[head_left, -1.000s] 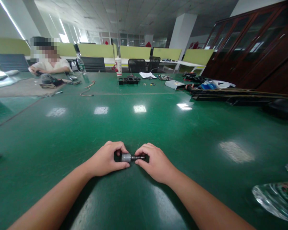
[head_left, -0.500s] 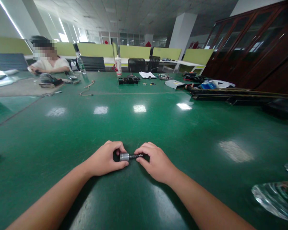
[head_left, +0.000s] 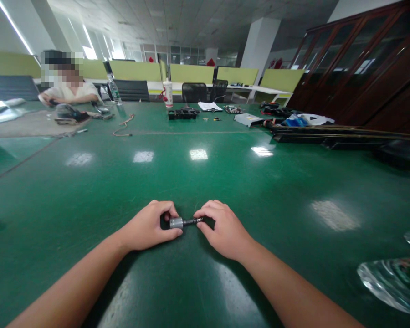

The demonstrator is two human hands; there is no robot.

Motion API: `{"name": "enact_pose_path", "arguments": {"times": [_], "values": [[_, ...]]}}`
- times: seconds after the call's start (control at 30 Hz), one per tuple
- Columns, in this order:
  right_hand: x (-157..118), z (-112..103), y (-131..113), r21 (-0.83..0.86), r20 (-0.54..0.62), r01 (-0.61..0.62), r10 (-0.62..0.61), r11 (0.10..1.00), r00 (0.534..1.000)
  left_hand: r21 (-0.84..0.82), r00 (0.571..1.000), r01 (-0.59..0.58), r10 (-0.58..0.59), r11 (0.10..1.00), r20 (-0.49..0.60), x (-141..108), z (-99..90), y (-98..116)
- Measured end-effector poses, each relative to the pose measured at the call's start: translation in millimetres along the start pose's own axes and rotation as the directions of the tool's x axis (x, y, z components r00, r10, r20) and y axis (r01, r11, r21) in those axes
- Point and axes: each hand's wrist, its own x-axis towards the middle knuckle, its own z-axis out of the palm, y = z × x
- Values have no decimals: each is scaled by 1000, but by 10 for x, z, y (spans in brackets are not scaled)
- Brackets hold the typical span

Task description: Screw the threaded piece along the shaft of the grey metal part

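A small silver metal cylinder (head_left: pixel 176 222) lies level just above or on the green table, with a thin dark ridged shaft (head_left: pixel 188 222) reaching out of its right end. What kind of part it is I cannot make out. My left hand (head_left: pixel 155 226) is closed round the cylinder, the thumb in front and the curled fingers behind. At the shaft's shiny far tip, the thumb and fingertips of my right hand (head_left: pixel 222 229) pinch it. A stretch of bare shaft shows between the two hands.
A clear plastic bottle (head_left: pixel 392 282) lies at the right edge. Farther back are a black slotted part (head_left: pixel 183 114), a white bottle (head_left: pixel 168 93), a cord (head_left: pixel 123 125), a metal box (head_left: pixel 248 119) and long black rails (head_left: pixel 328 134). A person (head_left: pixel 68 86) sits at the far left.
My right hand has shifted slightly right and up along the shaft, toward its tip, so more of the shaft shows. My left hand has barely moved.
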Motion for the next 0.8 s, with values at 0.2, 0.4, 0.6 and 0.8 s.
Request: {"name": "enact_pose_path", "arguments": {"times": [0.2,0.4,0.6,0.8], "values": [[-2,-12,7,9,0,-8,8,1000,1000,0,1000,4,-4,1000,3,-1,-2,-9],[-6,-26,25,-12,0,-11,11,1000,1000,1,1000,10,-10,1000,2,-2,-3,-7],[-7,-34,36,-29,-8,-46,46,998,999,-9,1000,1,-1,1000,1,-3,-9,-9],[-10,-45,24,-42,-2,-59,59,997,998,-9,1000,0,0,1000,4,-3,-11,-12]]}}
